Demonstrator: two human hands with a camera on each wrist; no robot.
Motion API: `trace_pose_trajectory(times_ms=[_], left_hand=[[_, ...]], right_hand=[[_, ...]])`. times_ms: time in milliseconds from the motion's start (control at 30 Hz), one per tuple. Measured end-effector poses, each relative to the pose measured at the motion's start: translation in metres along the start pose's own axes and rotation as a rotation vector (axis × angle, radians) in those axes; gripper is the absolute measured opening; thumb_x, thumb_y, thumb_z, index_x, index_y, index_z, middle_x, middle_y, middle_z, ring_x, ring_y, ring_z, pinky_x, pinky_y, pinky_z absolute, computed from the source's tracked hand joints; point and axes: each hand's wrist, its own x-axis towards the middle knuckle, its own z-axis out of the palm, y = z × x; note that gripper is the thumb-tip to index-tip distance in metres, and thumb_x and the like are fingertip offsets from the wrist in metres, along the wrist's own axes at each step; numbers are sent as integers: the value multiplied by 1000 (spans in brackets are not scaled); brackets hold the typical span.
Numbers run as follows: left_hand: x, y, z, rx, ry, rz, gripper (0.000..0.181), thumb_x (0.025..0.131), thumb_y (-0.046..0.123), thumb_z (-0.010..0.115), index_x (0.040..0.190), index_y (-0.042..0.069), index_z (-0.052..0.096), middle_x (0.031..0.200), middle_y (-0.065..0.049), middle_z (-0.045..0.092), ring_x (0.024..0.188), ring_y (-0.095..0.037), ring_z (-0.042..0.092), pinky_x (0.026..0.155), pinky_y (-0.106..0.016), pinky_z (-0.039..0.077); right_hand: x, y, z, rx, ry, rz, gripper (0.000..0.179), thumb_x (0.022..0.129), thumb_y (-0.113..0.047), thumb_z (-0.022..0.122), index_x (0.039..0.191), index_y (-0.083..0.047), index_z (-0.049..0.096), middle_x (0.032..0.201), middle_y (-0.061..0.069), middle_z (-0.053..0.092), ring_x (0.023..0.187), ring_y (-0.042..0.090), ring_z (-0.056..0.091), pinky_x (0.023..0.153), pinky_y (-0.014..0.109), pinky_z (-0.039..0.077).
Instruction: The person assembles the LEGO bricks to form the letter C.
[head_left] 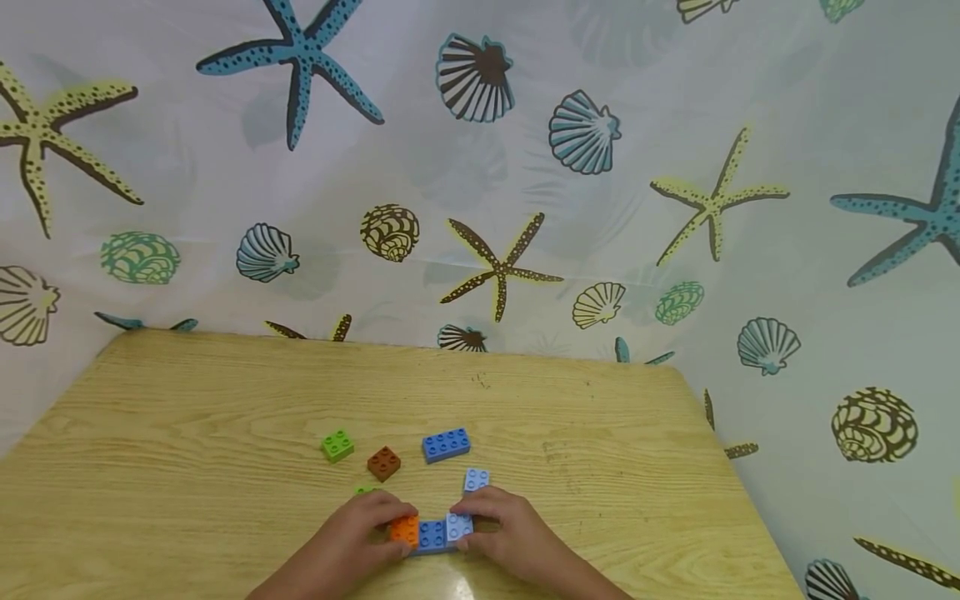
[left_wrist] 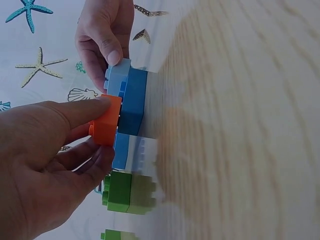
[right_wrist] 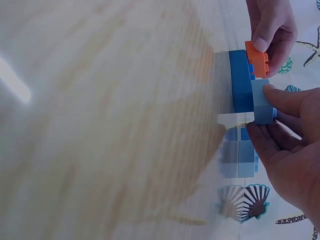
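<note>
A long blue toy brick (head_left: 431, 534) lies on the table in front of me. My left hand (head_left: 358, 535) pinches a small orange brick (head_left: 405, 531) over its left end. In the left wrist view, the thumb lies on one side of the orange brick (left_wrist: 106, 122) and the fingers on the other. At the right end, a light blue brick (head_left: 459, 526) sits on the long one, gripped between the thumb and fingers of my right hand (head_left: 513, 536). Studs of the long brick show between the two smaller bricks.
Beyond the hands lie a green brick (head_left: 337, 446), a brown brick (head_left: 384, 463) and a blue brick (head_left: 446, 445). Another light blue brick (head_left: 476, 479) sits just past my right fingers. A second green brick (head_left: 367, 490) is mostly hidden behind my left hand. A shell-patterned curtain (head_left: 420, 167) borders the table.
</note>
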Motion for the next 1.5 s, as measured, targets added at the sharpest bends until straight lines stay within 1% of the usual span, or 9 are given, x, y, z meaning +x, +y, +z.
trace_pose_trajectory(times_ms=[300, 467, 600, 733, 933, 1000, 1167, 1333, 1500], left_hand=[[5, 3, 1, 30, -16, -16, 37, 85, 25, 82, 118, 11, 73, 113, 0, 66, 104, -19, 59, 91, -49, 52], [4, 3, 0, 8, -23, -65, 38, 84, 26, 82, 118, 13, 72, 118, -2, 66, 109, -23, 59, 97, -55, 50], [0, 2, -2, -15, -21, -55, 39, 85, 30, 81, 120, 15, 71, 119, -1, 65, 110, -21, 58, 96, -53, 51], [-5, 0, -8, -48, 10, -44, 38, 87, 34, 79, 120, 16, 71, 117, 1, 65, 104, -17, 58, 89, -41, 53], [-8, -5, -23, -46, 93, -155, 33, 87, 26, 79, 118, 19, 71, 117, 4, 65, 100, -12, 57, 88, -38, 54], [-8, -10, -28, -23, 113, -166, 31, 87, 22, 79, 117, 20, 72, 115, 5, 65, 97, -13, 56, 85, -36, 54], [-6, -23, -36, 26, 137, -139, 32, 85, 19, 81, 116, 20, 72, 111, 5, 65, 91, -14, 53, 78, -31, 51], [-2, -31, -38, 39, 141, -123, 35, 84, 18, 82, 117, 19, 73, 119, 2, 66, 101, -15, 61, 86, -38, 56], [2, -34, -40, 44, 113, -109, 38, 84, 19, 82, 120, 16, 71, 120, -1, 65, 107, -18, 61, 91, -45, 55]], right_hand=[[0, 0, -1, -7, 8, -8, 34, 90, -21, 77, 123, -14, 73, 125, -3, 67, 124, 15, 58, 109, 34, 47], [-1, 0, 0, 27, 8, -6, 32, 90, -19, 77, 122, -14, 73, 126, -2, 67, 124, 16, 58, 109, 33, 47], [-2, -1, 1, 46, 2, -7, 31, 90, -18, 77, 120, -17, 73, 125, -3, 67, 123, 15, 58, 108, 32, 47], [-2, -1, 2, 42, 0, -21, 30, 90, -19, 77, 120, -18, 73, 125, -3, 67, 123, 14, 58, 107, 30, 48], [-2, 2, 2, 36, 0, -43, 30, 91, -19, 76, 121, -17, 72, 125, -2, 67, 121, 13, 59, 106, 31, 49], [-2, 3, 2, 32, 0, -43, 30, 91, -20, 76, 121, -17, 72, 125, -3, 67, 121, 13, 59, 106, 30, 49], [-1, 3, 1, 31, -7, -26, 30, 91, -20, 76, 121, -18, 72, 125, -4, 66, 121, 11, 59, 106, 30, 49], [0, 2, 1, 30, -9, -20, 31, 91, -20, 76, 122, -16, 72, 125, -4, 66, 120, 11, 59, 106, 32, 49], [2, 0, 2, 2, 14, -21, 32, 90, -18, 77, 122, -16, 73, 123, -5, 67, 119, 11, 59, 107, 32, 49]])
